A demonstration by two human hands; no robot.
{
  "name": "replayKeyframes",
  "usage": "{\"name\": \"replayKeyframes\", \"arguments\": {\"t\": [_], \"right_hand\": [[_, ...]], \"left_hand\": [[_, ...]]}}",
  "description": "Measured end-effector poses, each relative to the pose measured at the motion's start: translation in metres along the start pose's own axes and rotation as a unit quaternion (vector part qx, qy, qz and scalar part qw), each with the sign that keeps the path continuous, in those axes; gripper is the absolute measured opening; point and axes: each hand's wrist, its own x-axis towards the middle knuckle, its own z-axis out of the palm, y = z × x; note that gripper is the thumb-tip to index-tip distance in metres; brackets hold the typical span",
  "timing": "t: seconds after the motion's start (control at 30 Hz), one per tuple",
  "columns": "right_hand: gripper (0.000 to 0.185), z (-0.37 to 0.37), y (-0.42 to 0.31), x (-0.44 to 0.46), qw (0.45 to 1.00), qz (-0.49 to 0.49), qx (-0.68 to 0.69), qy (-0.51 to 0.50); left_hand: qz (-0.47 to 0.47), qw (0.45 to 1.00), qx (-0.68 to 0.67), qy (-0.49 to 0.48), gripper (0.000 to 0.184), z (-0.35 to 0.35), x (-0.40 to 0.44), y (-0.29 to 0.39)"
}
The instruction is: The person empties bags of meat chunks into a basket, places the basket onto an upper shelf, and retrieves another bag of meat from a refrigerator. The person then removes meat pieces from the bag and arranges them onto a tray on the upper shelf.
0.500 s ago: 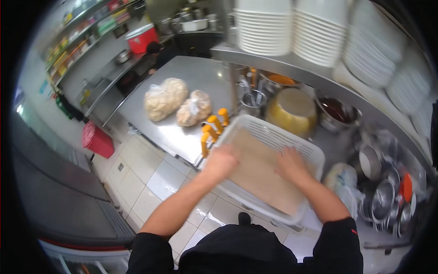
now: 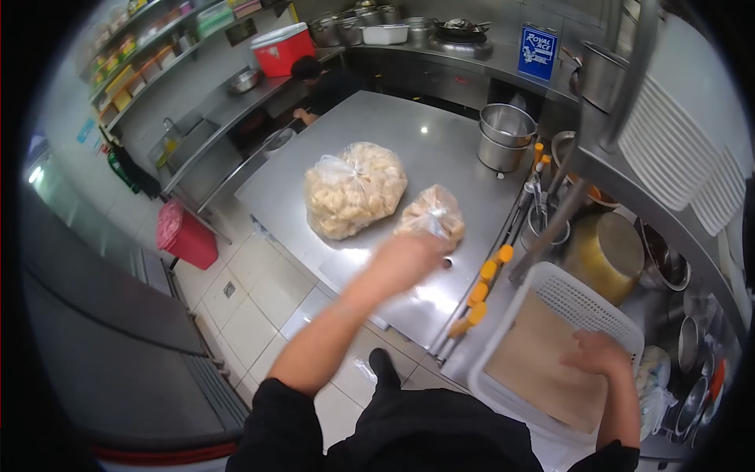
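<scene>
Surface (image 2: 440, 141), metal and broad, is the biggest thing here; one such stands mid-scene. One white basket (image 2: 586, 309) sits past its right edge, probably kept near to hand. One brown sheet (image 2: 539, 354) lies in it, apparently as a liner. Of two bags on the surface, the larger bag (image 2: 355, 191) is farther left; the smaller bag (image 2: 432, 211) is just beside it, both tied, presumably to contain their pale pieces. Two hands follow: the left hand (image 2: 410, 264) meets the smaller bag's near edge, too blurred to tell whether it grips; the right hand (image 2: 602, 352) is over the sheet, fingers loosely spread, perhaps steadying it. Four orange ends (image 2: 478, 294) line the surface's edge.
</scene>
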Motion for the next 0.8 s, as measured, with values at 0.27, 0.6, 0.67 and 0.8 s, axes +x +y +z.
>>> {"name": "replayKeyframes", "arguments": {"t": [0.27,0.6,0.67,0.8], "right_hand": [[0.059,-0.087,-0.238,0.071,0.973,-0.186,0.126,0.059],[0.039,-0.065,-0.435,0.328,0.885,-0.161,0.297,0.32],[0.033,-0.05,-0.44,0.379,0.872,-0.137,0.327,0.336],[0.022,-0.041,-0.434,0.369,0.756,-0.042,0.617,0.214]], "left_hand": [[-0.178,0.955,0.207,0.119,0.026,-0.066,0.044,-0.288],[0.012,1.0,0.013,-0.006,0.021,-0.119,0.084,-0.268],[0.028,0.997,-0.069,-0.026,0.021,-0.122,0.08,-0.276],[-0.12,0.985,-0.117,0.032,0.032,-0.128,0.054,-0.319]]}}
